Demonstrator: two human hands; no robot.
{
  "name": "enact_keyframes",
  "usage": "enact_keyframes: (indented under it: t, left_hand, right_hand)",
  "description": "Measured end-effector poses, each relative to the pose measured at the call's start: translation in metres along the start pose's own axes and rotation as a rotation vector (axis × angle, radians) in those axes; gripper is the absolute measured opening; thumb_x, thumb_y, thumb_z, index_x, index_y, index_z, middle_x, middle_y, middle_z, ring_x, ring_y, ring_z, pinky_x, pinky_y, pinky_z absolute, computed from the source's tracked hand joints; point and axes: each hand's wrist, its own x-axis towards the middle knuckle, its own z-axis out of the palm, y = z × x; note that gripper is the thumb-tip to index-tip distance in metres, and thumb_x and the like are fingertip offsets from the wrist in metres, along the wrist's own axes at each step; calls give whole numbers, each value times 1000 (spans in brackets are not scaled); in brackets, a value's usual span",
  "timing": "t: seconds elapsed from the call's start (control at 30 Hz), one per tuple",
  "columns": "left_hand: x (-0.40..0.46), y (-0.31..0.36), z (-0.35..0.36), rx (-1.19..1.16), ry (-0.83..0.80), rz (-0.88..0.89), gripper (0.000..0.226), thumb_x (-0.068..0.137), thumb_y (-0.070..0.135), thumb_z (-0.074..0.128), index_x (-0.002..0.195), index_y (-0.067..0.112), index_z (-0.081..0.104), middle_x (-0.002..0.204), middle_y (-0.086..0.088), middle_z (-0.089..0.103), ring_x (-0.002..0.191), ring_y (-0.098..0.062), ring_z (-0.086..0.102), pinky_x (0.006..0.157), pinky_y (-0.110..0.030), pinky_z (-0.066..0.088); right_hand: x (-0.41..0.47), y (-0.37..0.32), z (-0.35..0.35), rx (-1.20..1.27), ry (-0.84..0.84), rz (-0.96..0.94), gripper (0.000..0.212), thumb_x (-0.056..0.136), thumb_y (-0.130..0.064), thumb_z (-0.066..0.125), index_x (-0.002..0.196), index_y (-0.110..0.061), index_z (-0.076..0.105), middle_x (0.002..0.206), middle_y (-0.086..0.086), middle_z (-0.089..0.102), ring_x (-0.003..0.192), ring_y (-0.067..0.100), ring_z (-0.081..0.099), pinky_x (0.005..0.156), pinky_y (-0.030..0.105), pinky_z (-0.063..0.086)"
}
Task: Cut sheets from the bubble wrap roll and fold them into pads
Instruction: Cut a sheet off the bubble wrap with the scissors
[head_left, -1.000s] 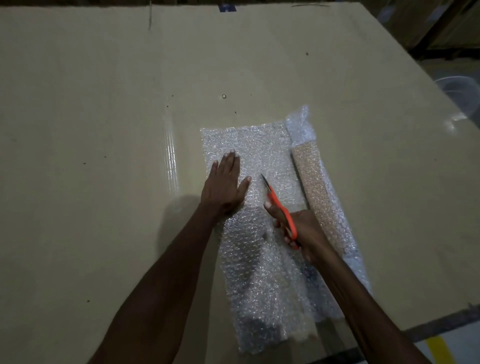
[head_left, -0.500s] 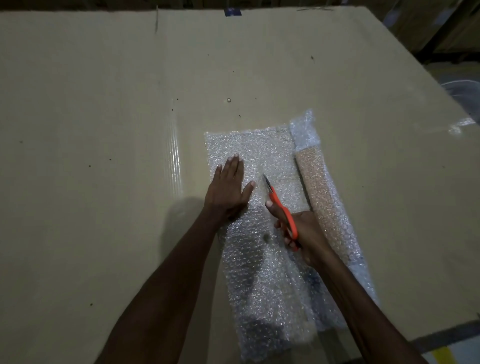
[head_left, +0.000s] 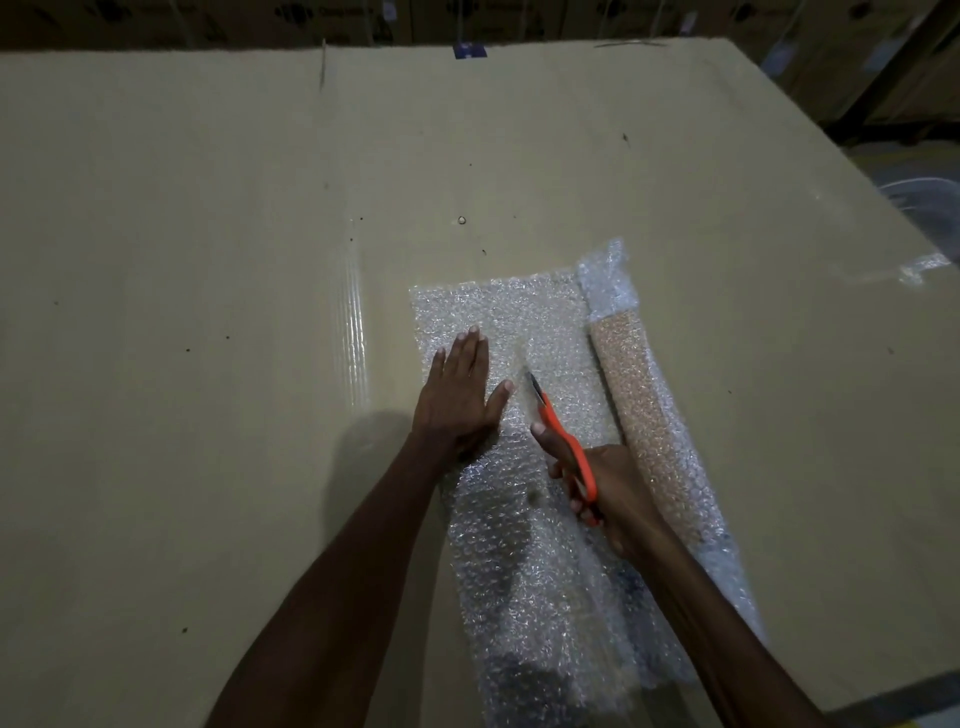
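A sheet of clear bubble wrap (head_left: 498, 312) lies unrolled on the cardboard-covered table (head_left: 208, 260), running from the middle toward me. The roll (head_left: 649, 415), with a brown core showing through, lies along the sheet's right side. My left hand (head_left: 462, 395) presses flat on the sheet, fingers spread. My right hand (head_left: 608, 493) grips orange-handled scissors (head_left: 563, 441); their blades point away from me, into the sheet just right of my left thumb. The blade tips are partly lost in the wrap.
A strip of clear tape (head_left: 353, 332) shines on the cardboard left of the sheet. A clear plastic container (head_left: 924, 197) sits past the table's right edge. Dark stacked boxes (head_left: 467, 21) stand behind the far edge.
My left hand and the scissors have crept slightly farther away from me along the sheet. The camera has tilted, showing more of the far edge.
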Motion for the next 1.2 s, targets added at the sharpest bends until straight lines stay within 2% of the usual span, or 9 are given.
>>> enact_keyframes:
  t: [0.1,0.2,0.3,0.4,0.5,0.57,0.93,1.03,1.2]
  left_hand:
    - [4,-1,-4,28,-5,-3,79,96,56,19,157,6,10,165,-12,5,151,-25,5,121,-41,-1]
    - [9,-3,-12,66,48,27,79,93,53,24,153,3,23,159,-17,25,147,-30,22,120,-48,12]
    - [18,-6,-16,107,88,59,79,89,51,26,148,0,32,151,-20,37,140,-34,31,118,-52,17]
    - [26,-9,-16,129,82,71,76,93,49,33,152,2,26,158,-19,25,148,-32,18,121,-52,7]
    - [31,-14,-13,140,36,83,79,95,51,28,155,3,14,164,-16,9,151,-29,4,122,-48,-1]
    - [29,-16,-10,107,21,75,79,95,53,25,156,5,10,164,-15,5,152,-27,1,122,-46,-2]
    - [28,-21,-2,99,22,70,81,94,57,22,155,4,15,163,-17,11,151,-30,7,120,-45,0]
    - [28,-21,-2,98,17,76,83,93,58,17,155,4,14,163,-17,9,151,-30,6,120,-44,-2]
    - [26,-20,-1,94,34,26,78,97,54,24,156,4,11,164,-15,5,152,-27,1,120,-44,-4]
  right_hand:
    - [-7,0,-1,-16,3,25,77,61,-63,80,82,10,72,47,8,53,34,15,43,39,20,32]
    - [-11,-5,-1,-19,-13,51,77,52,-68,77,79,4,72,49,7,56,34,14,45,37,18,33]
    - [-9,-7,-1,5,-31,50,73,55,-67,78,77,2,72,50,9,57,35,14,46,37,18,35]
    - [-4,-10,1,-7,-29,35,73,57,-71,78,74,0,72,55,12,60,37,16,48,40,20,37]
    - [2,-15,2,3,-39,22,71,58,-70,79,73,-1,71,61,13,63,40,18,49,41,20,37]
    - [4,-19,3,3,-52,24,66,63,-66,80,73,-1,70,55,10,60,38,16,48,39,19,37]
    - [13,-24,7,10,-54,34,55,73,-53,83,72,0,68,47,7,55,34,14,45,34,18,32]
    - [16,-25,8,-13,-50,13,59,72,-57,82,77,1,70,49,8,54,35,15,45,35,19,33]
    - [20,-25,8,-42,-53,27,61,70,-60,82,75,0,69,50,7,56,36,15,46,35,19,34]
